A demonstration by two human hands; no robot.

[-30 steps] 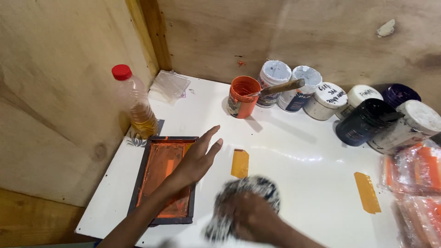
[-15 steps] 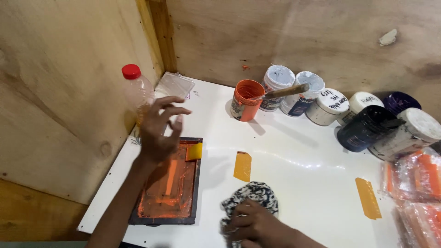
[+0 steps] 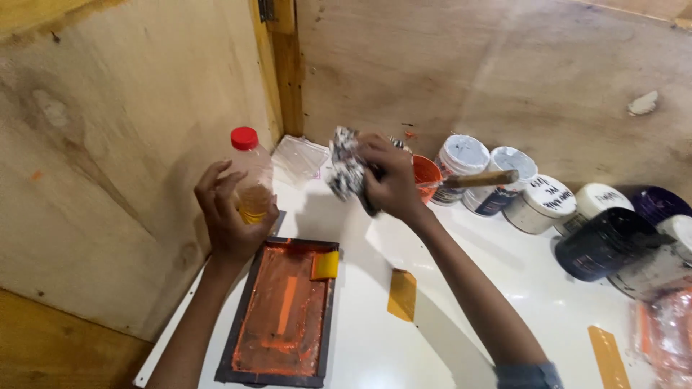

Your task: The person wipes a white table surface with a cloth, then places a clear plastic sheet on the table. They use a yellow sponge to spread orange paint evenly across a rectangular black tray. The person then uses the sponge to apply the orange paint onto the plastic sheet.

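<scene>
My left hand (image 3: pixel 229 212) grips a clear plastic bottle (image 3: pixel 250 175) with a red cap and amber liquid low inside, by the plywood wall at the left. My right hand (image 3: pixel 389 180) is raised over the table and clutches a crumpled black-and-white rag (image 3: pixel 346 171), held just to the right of the bottle. Below my left hand lies a small dark-framed printing screen (image 3: pixel 282 313) smeared with orange ink, with a yellow tape piece (image 3: pixel 325 266) at its upper right corner.
An orange paint pot (image 3: pixel 427 175) with a wooden stick (image 3: pixel 481 179) stands behind my right hand. Several lidded white and dark paint jars (image 3: pixel 545 205) line the back wall. Yellow tape strips (image 3: pixel 402 295) lie on the white table (image 3: pixel 526 274). Clear packets sit in the corner (image 3: pixel 299 157) and at the right edge (image 3: pixel 667 331).
My left hand rose from over the screen and closed on the bottle. My right hand lifted the rag off the table up toward the bottle.
</scene>
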